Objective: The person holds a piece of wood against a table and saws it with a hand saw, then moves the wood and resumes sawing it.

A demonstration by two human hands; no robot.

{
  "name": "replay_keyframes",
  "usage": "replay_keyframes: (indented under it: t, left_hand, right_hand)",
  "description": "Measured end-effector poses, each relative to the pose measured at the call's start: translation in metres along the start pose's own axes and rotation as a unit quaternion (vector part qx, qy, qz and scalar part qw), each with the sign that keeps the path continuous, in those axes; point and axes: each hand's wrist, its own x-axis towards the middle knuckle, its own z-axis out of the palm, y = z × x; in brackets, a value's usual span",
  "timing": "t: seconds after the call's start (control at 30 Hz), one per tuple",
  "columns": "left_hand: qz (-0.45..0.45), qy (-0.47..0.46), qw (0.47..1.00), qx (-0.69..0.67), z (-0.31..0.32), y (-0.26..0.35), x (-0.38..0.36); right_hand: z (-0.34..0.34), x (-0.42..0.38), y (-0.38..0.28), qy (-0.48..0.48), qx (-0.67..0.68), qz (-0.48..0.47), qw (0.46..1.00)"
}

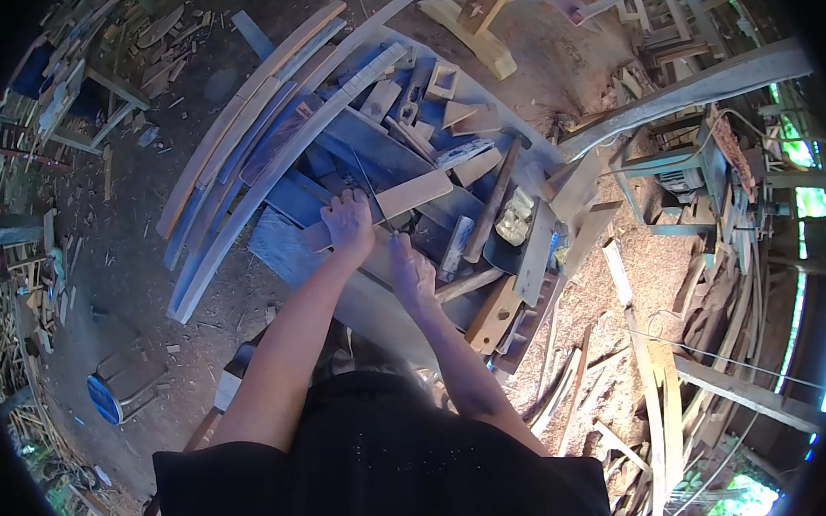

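A pale wooden board (415, 193) lies across the workbench in front of me. My left hand (348, 226) grips it near its left end, fingers curled over the top. My right hand (414, 275) is closed, just right of and nearer than my left. From it a long, thin, dark blade (366, 174), seemingly a handsaw's, runs away across the board, just right of my left fingers. The handle is hidden in my right fist. Close to my right hand lies a narrow wood block (456, 246).
Long curved wooden pieces (281, 143) lie along the bench's left side. Wood blocks (443, 81), a wooden bar (494, 198) and a dark tray with a yellowish lump (515, 217) crowd the right. A blue-seated stool (105, 398) stands left; sawdust and timber cover the right floor.
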Motion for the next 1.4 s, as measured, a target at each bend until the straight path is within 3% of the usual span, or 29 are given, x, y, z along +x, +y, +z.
replay_keyframes:
  t: [0.17,0.27,0.53,0.63,0.83,0.93,1.03,1.23,1.33,1.4]
  left_hand:
    - [0.002,-0.017,1.000,0.008,-0.010,0.002,-0.001]
    - [0.009,-0.026,1.000,0.010,-0.007,0.002,-0.001]
    - [0.012,0.015,1.000,0.018,-0.007,0.000,-0.005]
    - [0.014,0.011,1.000,-0.001,-0.002,0.000,-0.003]
    - [0.015,-0.019,1.000,0.008,-0.014,0.002,0.000]
    - [0.024,-0.015,1.000,0.001,-0.004,-0.001,-0.001]
    - [0.014,-0.029,0.999,0.005,0.003,-0.004,0.003]
    - [-0.002,-0.028,0.999,0.016,-0.008,0.002,-0.002]
    - [0.020,0.000,1.000,0.001,0.000,0.000,0.000]
    - [0.002,-0.045,0.999,0.009,-0.002,0.000,0.005]
  right_hand:
    - [-0.007,-0.021,-0.004,-0.022,0.027,0.065,0.997]
    - [-0.001,0.009,-0.012,0.012,0.018,0.009,1.000]
    - [-0.013,-0.014,-0.008,-0.055,0.022,0.072,0.996]
    - [-0.011,0.009,-0.015,0.013,0.047,0.004,0.999]
    - [-0.011,-0.021,0.000,-0.033,0.054,0.065,0.996]
    - [-0.015,-0.010,-0.010,0.007,0.089,0.011,0.996]
    - [-0.009,0.027,-0.023,-0.042,0.056,0.068,0.995]
    - [-0.011,-0.026,-0.008,-0.038,0.051,0.089,0.994]
    - [-0.007,0.008,-0.016,-0.006,0.066,0.048,0.997]
    - [-0.008,0.015,-0.019,-0.040,0.038,0.067,0.996]
